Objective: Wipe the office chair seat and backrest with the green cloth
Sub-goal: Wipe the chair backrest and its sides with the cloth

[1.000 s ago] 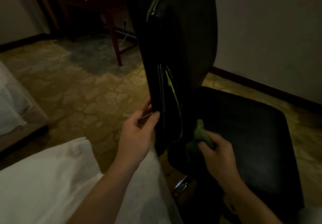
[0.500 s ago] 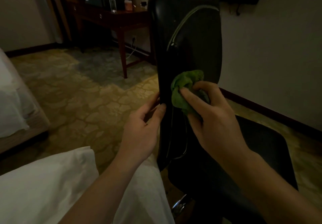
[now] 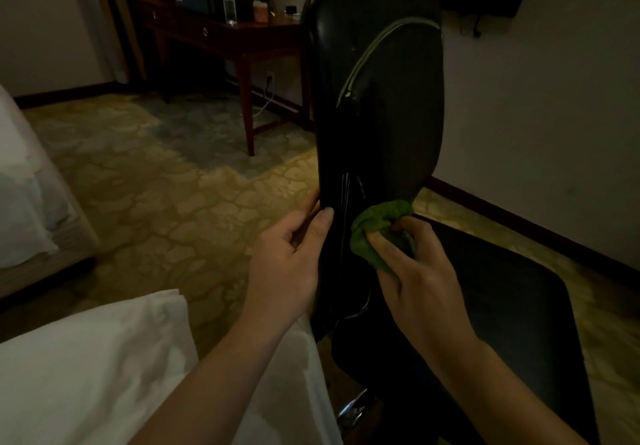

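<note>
**Backrest wipe mid-stroke, cloth at the low end**

Green cloth [image 3: 377,226] is bunched in the right hand [image 3: 419,271], with the fingers [image 3: 384,247] curled round it. It is pressed on the front face of the backrest [image 3: 381,98], near the bottom edge and just above the seat [image 3: 502,306].

Left hand [image 3: 287,261] grips the backrest's near side edge. The thumb lies on the front and the other fingers wrap behind, bracing the chair against the push.

Step in hand, as I read it: the backrest pass. Can't tell from here whether the seat is done; it's dark and its surface gives nothing away.

Next move calls for:
- either another stroke up the panel or a drop onto the seat;
- the left hand holding as it is, since the chair looks free to swivel;
- probably opening the cloth out, because a tight wad covers only a narrow strip.

Change from earlier: half a second ago the cloth was at mid-height on the backrest, and it has since travelled down. A second ago it was lower again, at the join of backrest and seat, so this is up-and-down scrubbing. The left hand's grip hasn't shifted. The camera has tipped up a little.

Around it: a wooden table [image 3: 242,34] with a water bottle [image 3: 229,1] behind the chair, patterned carpet [image 3: 166,185] underfoot, and a bed [image 3: 31,202] at the left.
</note>
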Action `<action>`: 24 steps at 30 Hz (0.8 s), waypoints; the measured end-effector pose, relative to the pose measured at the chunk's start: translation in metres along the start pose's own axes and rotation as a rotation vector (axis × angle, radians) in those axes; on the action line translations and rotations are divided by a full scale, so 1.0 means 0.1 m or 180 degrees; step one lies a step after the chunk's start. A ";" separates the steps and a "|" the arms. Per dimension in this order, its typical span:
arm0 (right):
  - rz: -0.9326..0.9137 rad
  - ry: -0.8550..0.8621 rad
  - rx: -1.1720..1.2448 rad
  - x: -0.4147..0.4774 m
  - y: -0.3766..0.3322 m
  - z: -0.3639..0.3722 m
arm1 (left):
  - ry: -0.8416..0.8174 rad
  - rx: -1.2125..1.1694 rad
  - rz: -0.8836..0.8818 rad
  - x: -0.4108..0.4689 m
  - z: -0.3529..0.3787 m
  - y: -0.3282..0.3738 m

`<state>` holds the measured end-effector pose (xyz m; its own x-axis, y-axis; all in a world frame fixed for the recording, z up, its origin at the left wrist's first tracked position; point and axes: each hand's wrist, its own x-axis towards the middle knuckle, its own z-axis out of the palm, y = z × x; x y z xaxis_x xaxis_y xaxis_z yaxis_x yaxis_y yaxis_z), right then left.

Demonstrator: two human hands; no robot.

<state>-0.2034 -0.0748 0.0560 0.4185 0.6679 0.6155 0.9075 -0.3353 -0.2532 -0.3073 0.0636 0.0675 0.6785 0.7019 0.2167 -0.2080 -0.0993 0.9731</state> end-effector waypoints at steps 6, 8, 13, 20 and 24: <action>0.0001 0.0371 0.0103 0.11 -0.10 -0.19 | -0.0088 -0.0011 0.0032 -0.02 0.01 0.03; -0.0025 0.0441 0.0076 0.23 -0.15 -0.25 | -0.0100 0.0004 0.0020 -0.03 0.00 0.04; -0.0086 0.0272 0.0001 0.33 -0.20 -0.22 | -0.0093 0.0041 0.0018 -0.03 0.00 0.05; 0.0021 -0.0130 0.0022 -0.25 0.13 0.10 | -0.0033 0.0027 -0.0010 -0.02 0.00 0.03; 0.0039 0.0217 0.0376 -0.18 0.10 0.03 | -0.0036 0.0014 -0.0038 -0.03 0.01 0.03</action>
<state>-0.2019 -0.0879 0.0402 0.4297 0.6162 0.6601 0.9021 -0.2599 -0.3446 -0.3100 0.0605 0.0701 0.6889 0.6950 0.2060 -0.1968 -0.0942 0.9759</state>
